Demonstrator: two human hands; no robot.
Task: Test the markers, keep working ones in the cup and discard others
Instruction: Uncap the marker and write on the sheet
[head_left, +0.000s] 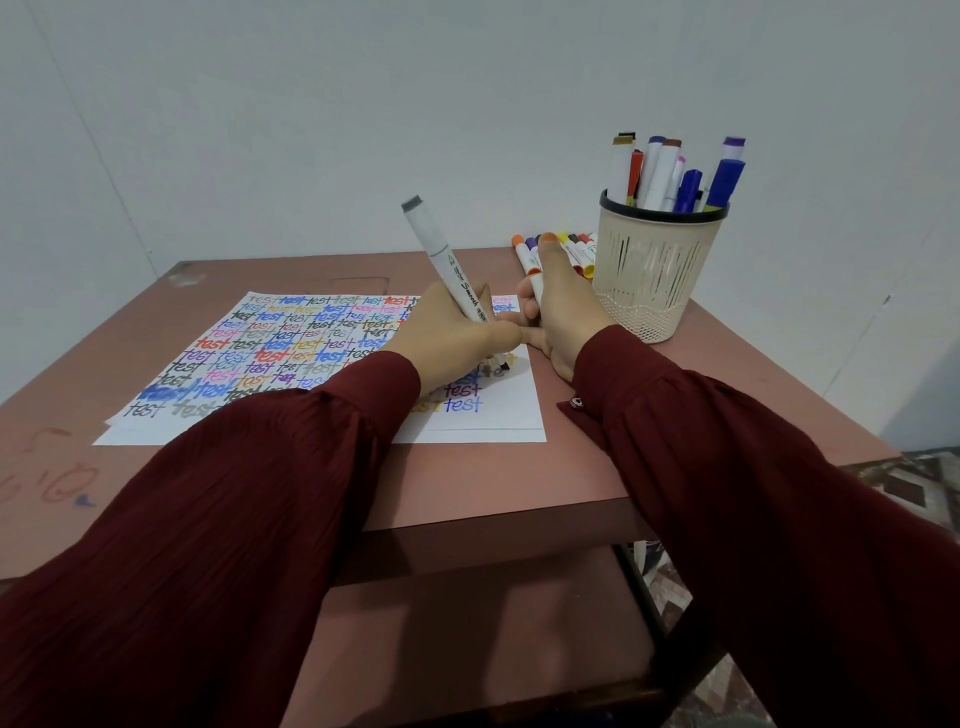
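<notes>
The table (519, 478) has a smooth, matt, red-brown top with scuffs and scribbles on it, and the paper (498, 415) on it is thin, white and matt. The cup (649, 270) is hard cream plastic with slits in its side, a net-like part at the bottom and a shiny black rim. The markers (660, 171) in it and the grey-capped marker (441, 249) are smooth plastic with a soft shine. The sleeves (234, 493) are dark red cloth with fine crinkly lines, one cuff has a small shiny button (575, 401), and the wall (311, 104) is plain and matt.
</notes>
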